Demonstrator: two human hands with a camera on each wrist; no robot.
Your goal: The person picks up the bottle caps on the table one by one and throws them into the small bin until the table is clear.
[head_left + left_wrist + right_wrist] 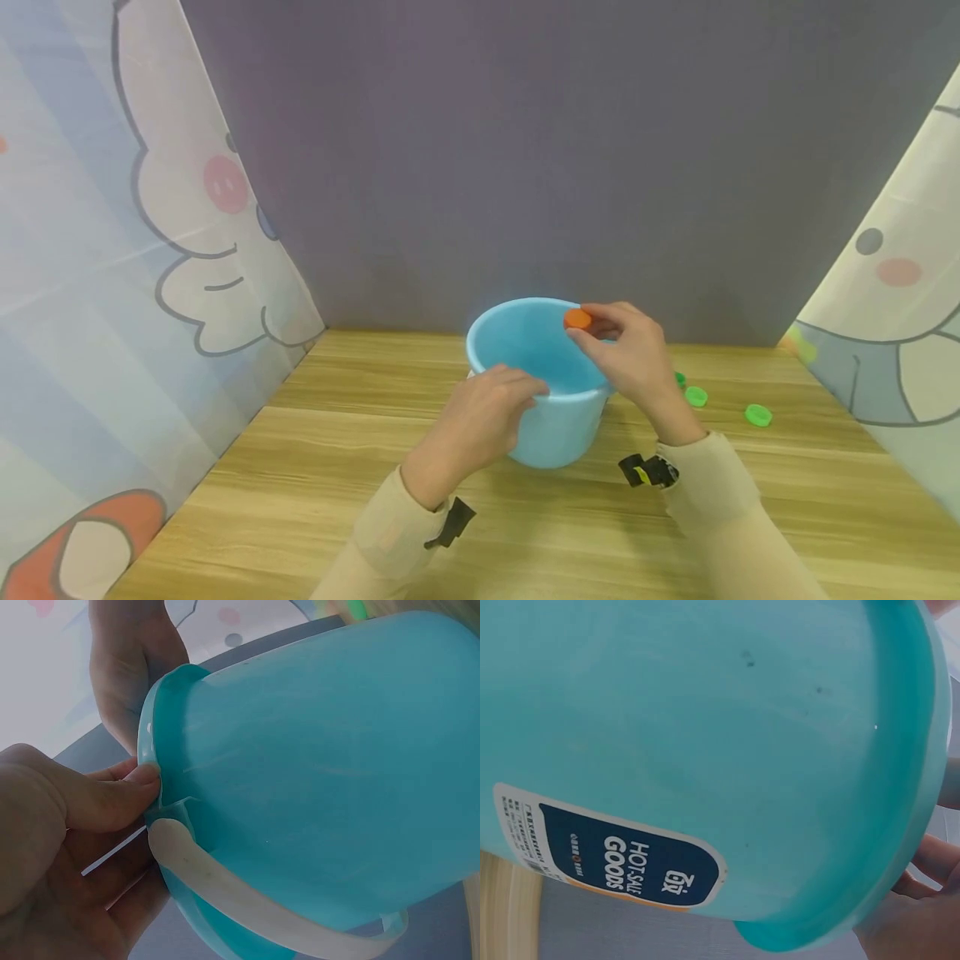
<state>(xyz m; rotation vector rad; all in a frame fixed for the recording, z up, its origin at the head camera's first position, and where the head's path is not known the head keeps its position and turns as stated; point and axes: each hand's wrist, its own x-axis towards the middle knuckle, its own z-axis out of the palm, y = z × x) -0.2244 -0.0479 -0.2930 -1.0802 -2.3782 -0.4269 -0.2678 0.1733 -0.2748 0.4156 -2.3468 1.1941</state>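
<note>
A light blue bucket [558, 433] stands upright on the wooden table. My left hand [480, 421] grips its near rim; in the left wrist view the thumb [124, 799] presses the outside of the rim, close to where the white handle [255, 907] joins. Above the far right part of the bucket's mouth, my right hand [637, 354] pinches an orange bottle cap [577, 319] between thumb and fingers. The right wrist view is mostly filled by the bucket's side with a printed label [622, 851], and the orange cap is hidden there.
Several green bottle caps [696, 397] lie on the table [300, 467] to the right of the bucket, one of them [758, 415] farther out. A grey panel [525, 167] rises behind the table. Cartoon-printed curtains [67, 250] hang at both sides.
</note>
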